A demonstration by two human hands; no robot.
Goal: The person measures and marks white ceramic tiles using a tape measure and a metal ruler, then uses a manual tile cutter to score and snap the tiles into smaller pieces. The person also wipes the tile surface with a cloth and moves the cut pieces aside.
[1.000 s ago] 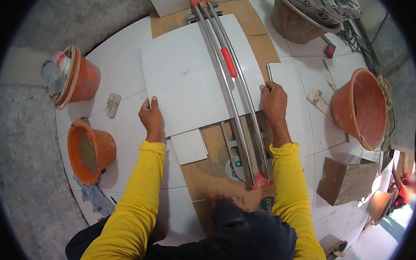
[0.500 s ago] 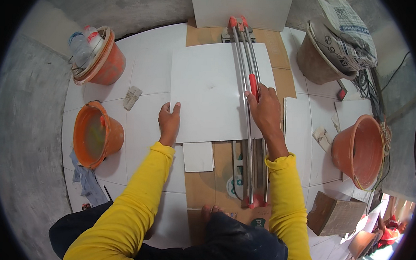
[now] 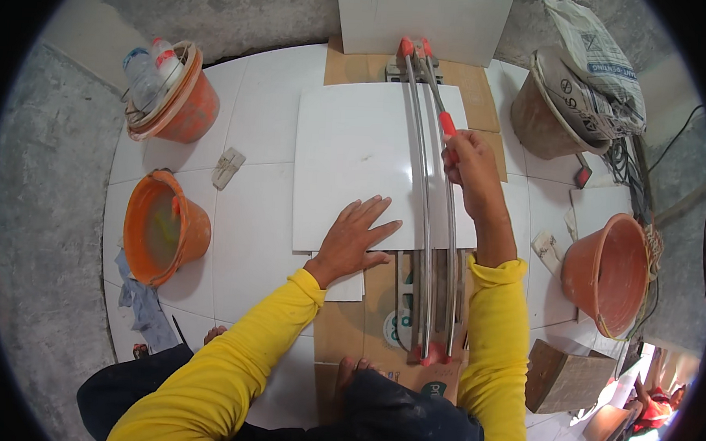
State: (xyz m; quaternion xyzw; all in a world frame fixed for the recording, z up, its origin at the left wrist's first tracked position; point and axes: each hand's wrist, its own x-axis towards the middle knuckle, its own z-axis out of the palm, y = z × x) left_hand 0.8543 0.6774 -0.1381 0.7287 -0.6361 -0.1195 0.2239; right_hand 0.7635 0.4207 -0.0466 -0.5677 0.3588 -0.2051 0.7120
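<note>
A large white tile (image 3: pixel 348 149) lies across a manual tile cutter (image 3: pixel 438 303), under its two steel rails. My left hand (image 3: pixel 358 238) rests flat on the tile's near edge, fingers spread. The red grip of the cutter's handle (image 3: pixel 448 124) sits in my right hand (image 3: pixel 475 163), whose fingers are wrapped round it to the right of the rails. The handle slants up toward the far end. Beneath the near left part of the tile, the edge of a smaller white tile piece (image 3: pixel 350 290) shows.
Cardboard (image 3: pixel 340 326) lies under the cutter. An orange bucket of murky water (image 3: pixel 199 233) and a bucket holding bottles (image 3: pixel 204 108) stand left. On the right are a bucket with sacks (image 3: pixel 531 118), a reddish bucket (image 3: pixel 583 270) and a box (image 3: pixel 559 371). Another tile (image 3: pixel 425 23) leans behind.
My left hand has gone from gripping the tile's left edge to lying flat on its near part. My right hand has closed round the handle's red grip and swung it up and right.
</note>
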